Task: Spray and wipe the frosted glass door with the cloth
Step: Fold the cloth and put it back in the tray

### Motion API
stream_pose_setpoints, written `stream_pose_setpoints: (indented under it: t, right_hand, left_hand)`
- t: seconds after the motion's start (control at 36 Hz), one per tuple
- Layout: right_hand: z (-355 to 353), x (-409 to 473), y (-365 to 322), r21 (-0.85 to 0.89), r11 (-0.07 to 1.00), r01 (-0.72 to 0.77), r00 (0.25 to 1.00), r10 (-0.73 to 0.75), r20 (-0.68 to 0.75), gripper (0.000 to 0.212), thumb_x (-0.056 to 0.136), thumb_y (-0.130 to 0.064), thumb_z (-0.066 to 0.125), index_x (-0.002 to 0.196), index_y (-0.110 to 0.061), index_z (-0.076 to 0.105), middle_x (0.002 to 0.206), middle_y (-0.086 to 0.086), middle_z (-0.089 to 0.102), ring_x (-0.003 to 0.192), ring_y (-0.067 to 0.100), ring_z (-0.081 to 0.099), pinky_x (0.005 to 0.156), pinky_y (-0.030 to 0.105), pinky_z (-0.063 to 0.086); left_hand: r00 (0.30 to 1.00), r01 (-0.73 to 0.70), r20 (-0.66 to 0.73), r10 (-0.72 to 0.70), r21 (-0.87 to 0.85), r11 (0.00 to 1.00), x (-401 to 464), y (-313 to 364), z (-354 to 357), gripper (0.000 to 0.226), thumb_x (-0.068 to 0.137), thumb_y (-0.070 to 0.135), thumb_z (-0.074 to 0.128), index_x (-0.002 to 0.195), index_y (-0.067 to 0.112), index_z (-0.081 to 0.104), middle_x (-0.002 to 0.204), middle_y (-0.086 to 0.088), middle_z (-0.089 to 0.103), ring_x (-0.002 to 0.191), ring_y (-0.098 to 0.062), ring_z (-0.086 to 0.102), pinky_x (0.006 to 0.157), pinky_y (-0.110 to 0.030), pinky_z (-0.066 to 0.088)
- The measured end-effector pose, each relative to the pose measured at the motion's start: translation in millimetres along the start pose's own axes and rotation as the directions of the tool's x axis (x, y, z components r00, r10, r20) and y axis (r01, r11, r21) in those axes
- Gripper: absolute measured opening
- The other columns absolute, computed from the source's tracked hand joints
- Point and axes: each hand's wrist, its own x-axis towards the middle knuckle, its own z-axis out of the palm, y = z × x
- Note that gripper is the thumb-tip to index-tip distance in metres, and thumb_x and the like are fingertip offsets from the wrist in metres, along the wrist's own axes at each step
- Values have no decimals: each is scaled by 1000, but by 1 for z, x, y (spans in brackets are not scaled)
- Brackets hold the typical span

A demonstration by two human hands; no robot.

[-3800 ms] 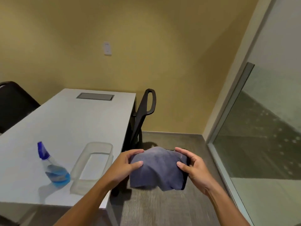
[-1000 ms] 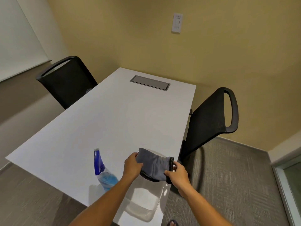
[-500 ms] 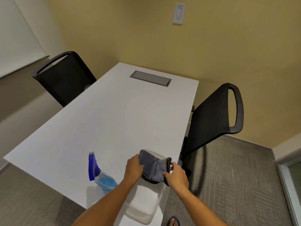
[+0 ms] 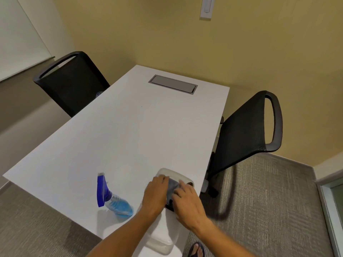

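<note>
The grey folded microfibre cloth (image 4: pixel 173 186) lies inside the clear rectangular plastic tray (image 4: pixel 168 172) at the near right corner of the white rectangular desk (image 4: pixel 130 130). The left hand (image 4: pixel 155 194) rests on the cloth's left side, fingers (image 4: pixel 161 179) curled over its edge. The right hand (image 4: pixel 188 201) presses on the right side, fingers bent against the fabric (whether it grips the cloth cannot be told). A clear spray bottle with blue liquid and blue trigger head (image 4: pixel 111 198) stands just left of the tray. Two black mesh chairs (image 4: pixel 246 130) flank the desk.
</note>
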Motion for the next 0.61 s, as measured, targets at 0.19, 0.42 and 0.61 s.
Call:
stream_pose_setpoints:
  t: [0.19, 0.42, 0.61]
  right_hand:
    - [-3, 6, -11, -261, 965, 3, 944, 84, 321, 55, 104, -37, 45, 146, -2, 49, 154, 23, 45, 150, 41, 25, 124, 63, -6]
    - [0, 2, -2, -350, 937, 21, 876, 152, 459, 80, 103, -66, 17, 162, -12, 20, 169, 18, 13, 158, 32, -1, 108, 64, -29]
    - [5, 14, -5, -412, 910, 41, 805, 214, 553, 87, 97, -74, 9, 160, -17, 30, 169, 16, 14, 158, 31, -3, 112, 65, -28]
  left_hand:
    - [940, -216, 266, 214, -20, 976, -10, -2, 23, 42, 109, 24, 48, 150, 19, 51, 147, -4, 61, 128, -21, 62, 109, -31, 50]
    - [856, -231, 507, 102, 199, 952, -10, -26, 41, 74, 106, 39, 58, 169, 27, 21, 180, -12, 1, 166, -36, 12, 132, -49, 27]
    - [846, -201, 532, 24, 277, 940, -4, -26, 45, 75, 106, 44, 56, 169, 34, 15, 180, -10, -8, 167, -34, 7, 133, -49, 21]
